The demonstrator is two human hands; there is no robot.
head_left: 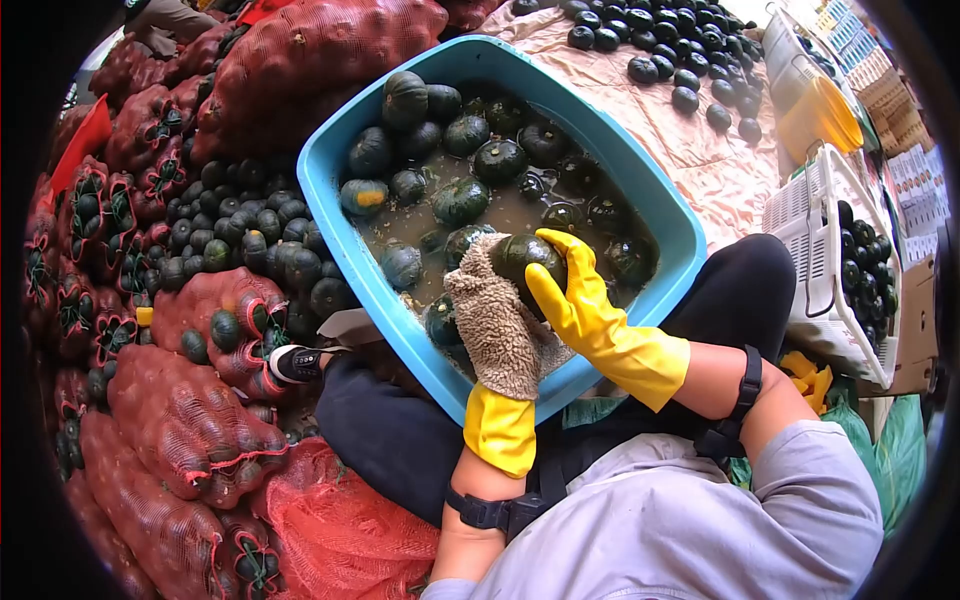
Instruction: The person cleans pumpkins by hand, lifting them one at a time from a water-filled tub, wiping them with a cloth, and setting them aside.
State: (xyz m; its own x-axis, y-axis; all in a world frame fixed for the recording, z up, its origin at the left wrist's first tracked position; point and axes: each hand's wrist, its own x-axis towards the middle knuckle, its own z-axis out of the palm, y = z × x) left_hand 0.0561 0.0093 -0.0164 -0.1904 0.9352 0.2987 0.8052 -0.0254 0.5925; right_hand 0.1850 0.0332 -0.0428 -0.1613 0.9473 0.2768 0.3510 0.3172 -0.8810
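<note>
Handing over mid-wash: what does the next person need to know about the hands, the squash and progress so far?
Left hand: fuzzy mitt over a yellow glove, pressed against the held squash; its grip is hidden.
Right hand: yellow glove, gripping that squash over the blue tub.
Tub: murky water, with soaking squash.
Probably done: laid-out squash on the cloth, more in the white crate.
Probably left: loose pile beside the tub, red net sacks.
</note>
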